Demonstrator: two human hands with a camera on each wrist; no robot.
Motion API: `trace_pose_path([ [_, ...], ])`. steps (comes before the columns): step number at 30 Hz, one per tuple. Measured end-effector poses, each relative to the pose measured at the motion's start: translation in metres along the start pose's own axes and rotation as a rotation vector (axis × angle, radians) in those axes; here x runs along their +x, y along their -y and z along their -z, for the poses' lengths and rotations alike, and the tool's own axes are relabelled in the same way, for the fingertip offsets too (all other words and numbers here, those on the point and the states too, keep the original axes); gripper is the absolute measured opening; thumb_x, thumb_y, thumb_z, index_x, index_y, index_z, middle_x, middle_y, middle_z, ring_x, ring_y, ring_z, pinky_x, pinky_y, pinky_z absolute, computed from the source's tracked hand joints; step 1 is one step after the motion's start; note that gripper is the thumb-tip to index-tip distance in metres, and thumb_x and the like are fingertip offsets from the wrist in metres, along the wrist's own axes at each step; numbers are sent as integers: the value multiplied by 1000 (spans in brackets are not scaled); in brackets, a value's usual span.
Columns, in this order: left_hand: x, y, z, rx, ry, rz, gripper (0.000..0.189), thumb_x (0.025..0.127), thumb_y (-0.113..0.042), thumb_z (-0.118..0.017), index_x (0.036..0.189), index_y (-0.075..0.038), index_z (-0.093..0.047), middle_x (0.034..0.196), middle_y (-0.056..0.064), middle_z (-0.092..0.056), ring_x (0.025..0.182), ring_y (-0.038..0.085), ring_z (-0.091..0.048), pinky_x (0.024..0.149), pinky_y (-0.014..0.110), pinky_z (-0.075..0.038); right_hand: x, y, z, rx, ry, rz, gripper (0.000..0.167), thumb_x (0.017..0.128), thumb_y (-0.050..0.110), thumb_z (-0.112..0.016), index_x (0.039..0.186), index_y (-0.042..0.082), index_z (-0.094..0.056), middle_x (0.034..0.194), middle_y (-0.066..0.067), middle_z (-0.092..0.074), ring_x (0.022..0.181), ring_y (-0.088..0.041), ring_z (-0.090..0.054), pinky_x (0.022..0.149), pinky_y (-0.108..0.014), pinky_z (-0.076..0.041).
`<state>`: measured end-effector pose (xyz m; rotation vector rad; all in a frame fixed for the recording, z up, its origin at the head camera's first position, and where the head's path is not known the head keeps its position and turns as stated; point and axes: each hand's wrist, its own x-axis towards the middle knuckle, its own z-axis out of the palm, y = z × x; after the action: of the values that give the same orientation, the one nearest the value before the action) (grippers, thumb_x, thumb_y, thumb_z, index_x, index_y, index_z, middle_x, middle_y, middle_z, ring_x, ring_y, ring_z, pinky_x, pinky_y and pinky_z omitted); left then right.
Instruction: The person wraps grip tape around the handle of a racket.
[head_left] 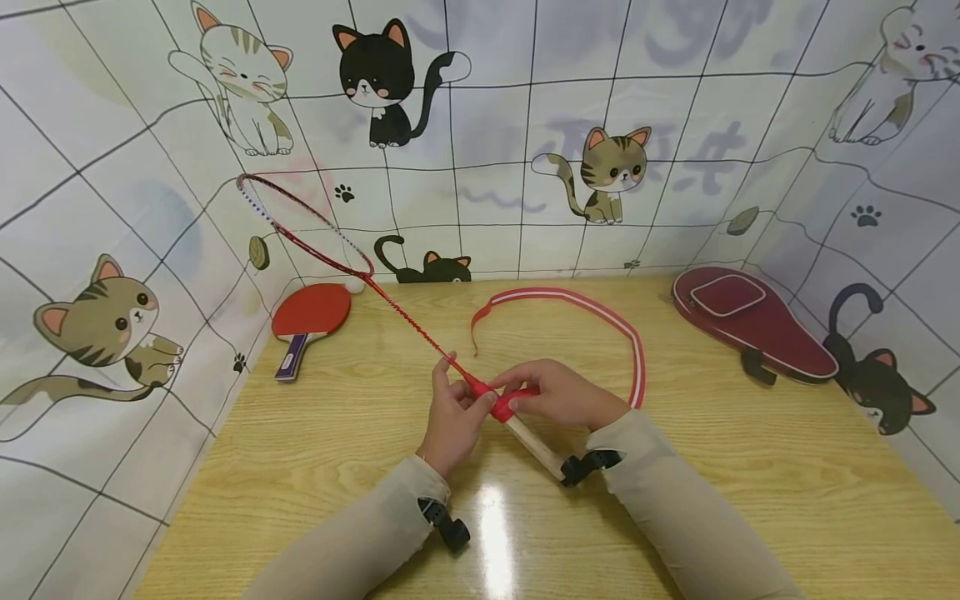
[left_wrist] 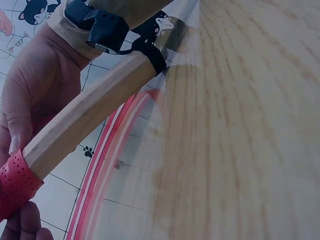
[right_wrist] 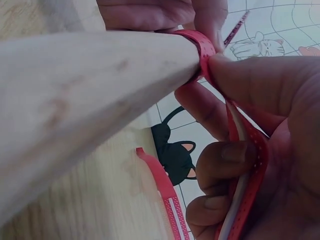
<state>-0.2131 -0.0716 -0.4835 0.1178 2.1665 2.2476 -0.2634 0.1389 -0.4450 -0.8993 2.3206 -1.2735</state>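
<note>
One left hand (head_left: pixel 452 427) on the racket (head_left: pixel 412 322), one right hand (head_left: pixel 562 393) on the tape (head_left: pixel 637 354)

You hold the racket slantwise over the tabletop (head_left: pixel 285 475), its head (head_left: pixel 307 243) far left and its bare wooden handle (head_left: pixel 534 443) running near right. That angle presumably puts the long end out of your way and brings the handle within easy reach.

Your hands are together at the wrap (head_left: pixel 504 408), the red band round the far end of the handle. Your left hand grips there, thumb on the wrap, which looks meant to steady the racket and stop the turns slipping. Your right hand pinches the tape just beside it; in the right wrist view its fingers curl round the loose length, probably to guide it and hold some tension.

From your right hand, the loose tape loops across the far right and bends back to a narrow tip near the middle. Spread so, it should be less apt to tangle. I cannot tell whether the head touches the wall (head_left: pixel 495 125).

The paddle (head_left: pixel 313 315) lies far left with a ball (head_left: pixel 354 284) just beside it, and the case (head_left: pixel 750 321) far right, all well apart from the handle, which gives your hands room.
</note>
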Motion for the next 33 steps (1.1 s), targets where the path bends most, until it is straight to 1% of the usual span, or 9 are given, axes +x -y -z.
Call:
trace_pose_path([
  [4,0,0,-1,-28,4,-4,86,100,-2,-66,163,-21,-11,113,19,-67,99,22,-70,89,27,-55,-1,1,1,-16,-4,11,41,98,1,-67,136,14,-71,110,-1,-75,86,-17,-63,75,-29,-55],
  [7,1,0,-1,-38,5,-8,85,99,0,-65,163,-21,-12,116,23,-66,99,23,-69,90,28,-55,-1,0,1,-9,8,6,43,99,2,-67,140,13,-68,108,-2,-75,88,-17,-66,80,-30,-56],
  [10,1,0,0,-55,9,-14,85,99,2,-63,162,-21,-12,120,29,-65,99,22,-68,90,27,-55,-1,1,-1,36,34,-18,47,100,3,-67,146,14,-64,110,-2,-77,92,-17,-69,85,-32,-56],
  [14,2,0,0,-61,12,-21,84,97,5,-61,162,-20,-13,123,34,-64,98,21,-68,90,25,-55,-1,2,-3,56,40,-24,49,99,3,-67,147,16,-63,109,-2,-77,90,-19,-68,82,-33,-55],
  [18,2,-1,0,-43,11,-23,82,97,5,-60,161,-20,-15,123,33,-66,99,22,-70,89,25,-55,-1,3,-4,31,19,-16,48,98,5,-71,143,20,-67,104,-1,-75,86,-20,-64,77,-32,-54],
  [21,2,0,1,-28,11,-19,82,97,4,-60,161,-20,-16,121,31,-68,98,21,-70,88,25,-55,0,3,-5,24,11,-12,47,97,8,-74,141,20,-67,101,-1,-74,83,-20,-64,74,-33,-53],
  [26,1,0,1,13,13,-4,82,101,-4,-65,163,-21,-14,116,22,-69,97,22,-70,83,26,-55,0,2,-6,2,2,-20,47,95,11,-77,140,22,-68,100,0,-72,81,-19,-64,72,-33,-54],
  [29,1,0,1,32,12,9,83,101,-9,-69,162,-23,-14,113,17,-69,96,22,-71,83,28,-55,0,1,-5,-19,1,-25,48,94,12,-78,139,24,-67,100,2,-72,82,-19,-64,72,-33,-54],
  [33,1,1,1,30,11,23,82,101,-9,-70,161,-25,-16,114,17,-70,99,24,-72,86,29,-56,-1,2,-4,-40,3,-29,48,94,13,-79,139,26,-68,100,4,-71,82,-19,-63,72,-34,-54],
])
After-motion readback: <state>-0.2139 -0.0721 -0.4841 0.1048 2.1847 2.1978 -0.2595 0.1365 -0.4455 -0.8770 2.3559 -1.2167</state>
